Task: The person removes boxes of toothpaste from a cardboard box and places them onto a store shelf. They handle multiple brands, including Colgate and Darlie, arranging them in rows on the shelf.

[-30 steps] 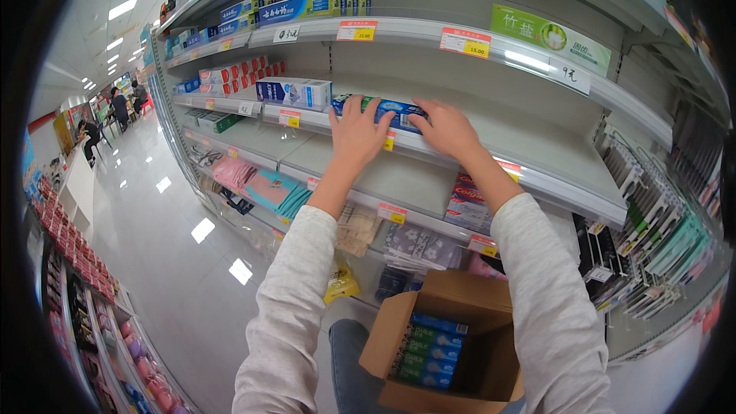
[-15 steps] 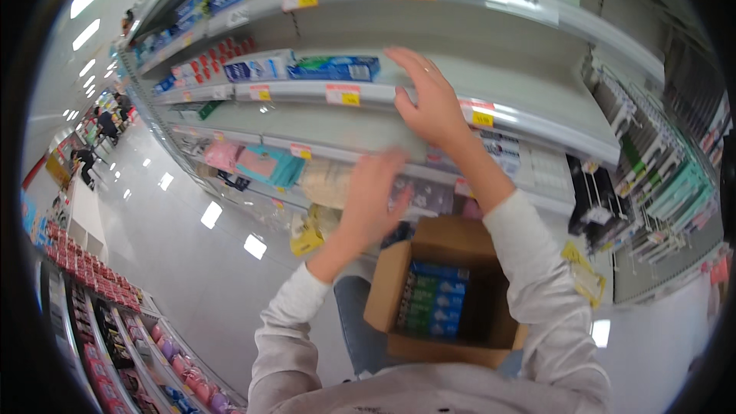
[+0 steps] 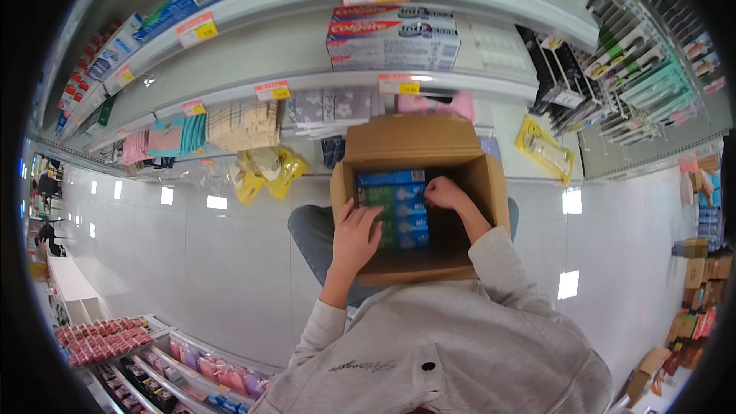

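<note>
An open cardboard carton [image 3: 414,139] sits at my lap, its flaps spread. Inside, flat blue-and-green boxes [image 3: 395,215], which look like toothpaste boxes, are stacked toward the left side. Fingers stretched, my left hand [image 3: 357,236] lies over the carton's left edge, its fingertips over the stack's left end. My right hand [image 3: 445,193] reaches inside with fingers curled against the right end of the upper boxes. Whether it has hold of one is hidden.
Store shelves stand ahead, with red-and-white toothpaste boxes [image 3: 391,40] on one. Folded towels [image 3: 243,124] and yellow packages [image 3: 270,172] are below. Hanging goods [image 3: 652,80] are at the far right. Another shelf rack [image 3: 211,372] is at the lower left.
Both hands have come down from the shelves to the carton, the right one now inside it. My view has tilted down and shifted right.
</note>
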`<action>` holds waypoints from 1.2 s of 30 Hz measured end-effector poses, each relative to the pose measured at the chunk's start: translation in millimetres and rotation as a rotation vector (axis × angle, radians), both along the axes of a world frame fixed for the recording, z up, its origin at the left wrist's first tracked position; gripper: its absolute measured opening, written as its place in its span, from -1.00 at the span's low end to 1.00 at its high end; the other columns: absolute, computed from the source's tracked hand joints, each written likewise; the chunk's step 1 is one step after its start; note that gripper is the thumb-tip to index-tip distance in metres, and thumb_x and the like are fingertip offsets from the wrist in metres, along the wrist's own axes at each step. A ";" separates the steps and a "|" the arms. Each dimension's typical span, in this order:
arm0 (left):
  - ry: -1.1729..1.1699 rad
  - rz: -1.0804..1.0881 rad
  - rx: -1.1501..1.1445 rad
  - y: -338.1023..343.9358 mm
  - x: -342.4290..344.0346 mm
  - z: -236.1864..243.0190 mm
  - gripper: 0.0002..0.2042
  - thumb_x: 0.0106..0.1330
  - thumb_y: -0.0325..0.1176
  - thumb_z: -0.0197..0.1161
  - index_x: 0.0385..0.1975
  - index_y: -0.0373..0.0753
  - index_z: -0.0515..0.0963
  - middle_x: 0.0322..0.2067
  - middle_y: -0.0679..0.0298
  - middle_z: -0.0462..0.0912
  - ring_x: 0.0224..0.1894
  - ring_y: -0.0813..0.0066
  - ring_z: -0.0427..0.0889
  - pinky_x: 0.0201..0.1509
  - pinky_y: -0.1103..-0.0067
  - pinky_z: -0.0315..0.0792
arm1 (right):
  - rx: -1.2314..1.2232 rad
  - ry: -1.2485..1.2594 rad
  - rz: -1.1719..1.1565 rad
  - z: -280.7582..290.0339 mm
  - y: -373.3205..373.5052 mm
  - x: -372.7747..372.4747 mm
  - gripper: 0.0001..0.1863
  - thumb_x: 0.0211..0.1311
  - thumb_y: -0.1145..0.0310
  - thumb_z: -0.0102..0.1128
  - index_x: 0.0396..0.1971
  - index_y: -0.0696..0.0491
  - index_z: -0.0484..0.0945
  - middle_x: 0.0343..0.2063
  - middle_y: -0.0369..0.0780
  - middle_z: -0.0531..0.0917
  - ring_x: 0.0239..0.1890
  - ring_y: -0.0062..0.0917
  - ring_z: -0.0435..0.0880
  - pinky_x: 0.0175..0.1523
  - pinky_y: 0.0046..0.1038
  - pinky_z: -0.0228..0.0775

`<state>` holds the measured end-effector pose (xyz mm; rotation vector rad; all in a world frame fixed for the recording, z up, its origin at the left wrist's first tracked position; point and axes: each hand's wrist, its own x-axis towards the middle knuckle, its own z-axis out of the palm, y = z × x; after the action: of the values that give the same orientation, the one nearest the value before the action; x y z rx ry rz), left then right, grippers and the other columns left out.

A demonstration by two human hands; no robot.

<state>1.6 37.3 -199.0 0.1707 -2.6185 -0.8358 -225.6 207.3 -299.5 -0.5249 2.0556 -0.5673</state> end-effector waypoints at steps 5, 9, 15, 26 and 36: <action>-0.020 -0.035 -0.031 3.9 5.9 7.2 -0.79 0.20 -0.50 0.28 -0.16 -0.16 0.61 -0.26 0.27 0.70 -0.18 0.27 0.66 0.42 0.21 0.22 | 0.026 0.201 -0.234 -72.4 7.2 22.7 -0.60 0.04 0.25 0.24 -0.15 0.19 0.69 -0.16 0.10 0.72 -0.02 -0.11 0.71 0.04 -0.23 0.54; -0.056 0.003 -0.036 3.2 7.8 1.7 -0.81 0.20 -0.50 0.27 -0.19 -0.16 0.62 -0.27 0.27 0.69 -0.20 0.29 0.66 0.42 0.22 0.22 | -0.098 -0.105 -0.179 -94.0 1.2 41.1 -0.52 0.02 0.27 0.28 -0.03 0.18 0.66 -0.06 0.04 0.71 0.06 -0.17 0.67 0.14 -0.29 0.47; -0.040 0.020 -0.064 4.6 3.3 0.3 -0.80 0.17 -0.54 0.26 -0.21 -0.16 0.61 -0.33 0.29 0.67 -0.27 0.30 0.65 0.41 0.27 0.24 | 0.033 -0.169 -0.223 -44.0 -9.1 45.9 -0.51 0.05 0.23 0.30 -0.05 0.23 0.65 -0.07 0.00 0.71 0.03 -0.24 0.67 0.13 -0.32 0.45; -0.012 0.005 -0.075 3.6 -1.4 0.8 -0.83 0.18 -0.52 0.26 -0.24 -0.16 0.62 -0.36 0.30 0.67 -0.31 0.31 0.65 0.40 0.27 0.24 | -0.010 0.002 -0.166 -33.2 -0.3 30.9 -0.55 -0.07 0.24 0.47 -0.21 0.24 0.71 -0.23 0.02 0.75 -0.13 -0.22 0.76 -0.01 -0.30 0.56; -0.107 -0.066 -0.052 -4.2 3.1 8.6 -0.62 0.17 -0.34 0.38 0.01 -0.14 0.57 -0.06 0.24 0.63 0.05 0.24 0.59 0.44 0.20 0.19 | -0.156 0.461 0.005 104.2 18.9 66.6 -0.50 0.05 0.14 0.39 -0.07 0.15 0.62 -0.19 0.00 0.68 -0.10 -0.12 0.66 0.01 -0.22 0.51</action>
<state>4.7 33.1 -190.5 0.1190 -2.7562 -0.8002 -159.1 226.2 -195.3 -0.8127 2.4527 -0.6527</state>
